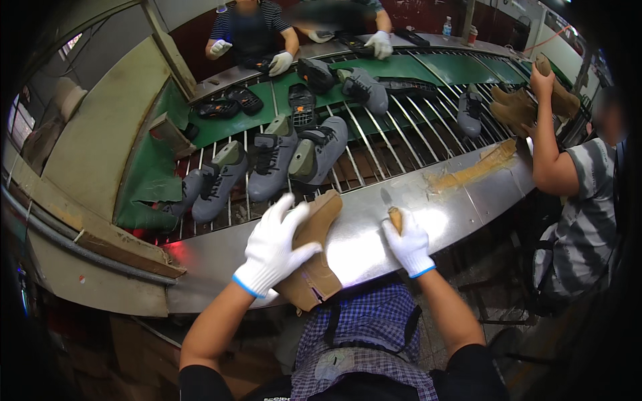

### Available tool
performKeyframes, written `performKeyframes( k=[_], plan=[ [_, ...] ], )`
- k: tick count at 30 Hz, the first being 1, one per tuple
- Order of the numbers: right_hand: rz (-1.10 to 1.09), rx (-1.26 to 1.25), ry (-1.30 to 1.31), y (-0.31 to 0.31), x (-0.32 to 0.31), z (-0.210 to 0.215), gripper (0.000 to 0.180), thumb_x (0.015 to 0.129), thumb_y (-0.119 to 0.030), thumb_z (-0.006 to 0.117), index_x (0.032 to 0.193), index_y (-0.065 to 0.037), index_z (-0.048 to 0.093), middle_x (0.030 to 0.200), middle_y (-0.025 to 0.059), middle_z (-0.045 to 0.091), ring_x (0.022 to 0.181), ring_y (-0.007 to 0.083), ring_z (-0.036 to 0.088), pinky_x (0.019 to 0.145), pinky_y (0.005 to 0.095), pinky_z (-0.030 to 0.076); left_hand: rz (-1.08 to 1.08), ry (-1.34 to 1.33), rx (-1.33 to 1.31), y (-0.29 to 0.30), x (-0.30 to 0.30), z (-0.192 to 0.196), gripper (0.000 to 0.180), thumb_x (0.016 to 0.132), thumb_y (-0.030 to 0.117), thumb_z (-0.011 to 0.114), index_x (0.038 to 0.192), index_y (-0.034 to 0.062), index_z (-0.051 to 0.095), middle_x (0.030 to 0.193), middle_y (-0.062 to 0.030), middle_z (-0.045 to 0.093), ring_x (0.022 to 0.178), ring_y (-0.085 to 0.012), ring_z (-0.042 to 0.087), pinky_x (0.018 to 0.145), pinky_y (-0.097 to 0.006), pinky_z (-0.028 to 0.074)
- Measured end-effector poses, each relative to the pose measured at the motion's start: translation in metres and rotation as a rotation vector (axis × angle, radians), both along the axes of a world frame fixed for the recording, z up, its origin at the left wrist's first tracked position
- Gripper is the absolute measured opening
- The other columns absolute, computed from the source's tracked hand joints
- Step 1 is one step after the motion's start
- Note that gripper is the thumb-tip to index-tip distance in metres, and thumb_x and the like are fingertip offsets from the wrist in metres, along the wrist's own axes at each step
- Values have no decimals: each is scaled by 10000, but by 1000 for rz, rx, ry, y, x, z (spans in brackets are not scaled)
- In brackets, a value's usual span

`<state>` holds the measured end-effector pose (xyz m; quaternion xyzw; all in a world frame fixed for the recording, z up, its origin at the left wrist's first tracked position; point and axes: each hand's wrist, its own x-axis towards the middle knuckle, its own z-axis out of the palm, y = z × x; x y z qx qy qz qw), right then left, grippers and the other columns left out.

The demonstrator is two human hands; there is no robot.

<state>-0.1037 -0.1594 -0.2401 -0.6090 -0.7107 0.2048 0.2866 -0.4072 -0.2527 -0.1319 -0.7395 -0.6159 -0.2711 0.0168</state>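
Note:
My left hand (275,246), in a white knit glove with a blue cuff, has its fingers spread beside a tan ankle boot (321,273). Its thumb reaches over the boot. The boot lies on the near metal ledge, toe pointing away and shaft toward me. To the right, my gloved right hand (409,242) is closed round the wooden handle of a small knife (396,219), whose short metal blade points away from me over the ledge. Beyond the boot, several grey shoes with black laces (271,160) stand on the rollers, some with green lasts inside.
A roller conveyor (414,134) curves past the metal ledge (374,250). Black soles (302,103) lie on its green strip (267,93). Two people in white gloves work opposite. At right, a person (575,174) raises a tan boot near other tan boots (513,110). A wooden frame (127,250) edges the left.

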Motion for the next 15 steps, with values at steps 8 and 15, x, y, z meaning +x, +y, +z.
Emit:
performKeyframes(
  k=[8, 15],
  plan=[
    [167, 70, -33, -4, -7, -6, 504, 979, -483, 712, 1371, -175, 633, 1210, 158, 756, 988, 391, 757, 850, 479, 618, -6, 203, -367, 77, 37, 1, 587, 912, 472, 766, 1448, 276, 633, 1195, -156, 740, 971, -422, 761, 853, -505, 630],
    [199, -449, 563, -7, -19, 8, 477, 1104, -295, 608, 1516, -57, 581, 1030, 146, 795, 896, 259, 790, 807, 369, 627, -222, -144, 143, -76, -26, 100, 821, 764, 176, 935, 1496, 62, 580, 1353, -227, 680, 1173, -406, 730, 969, -428, 628]
  ],
)
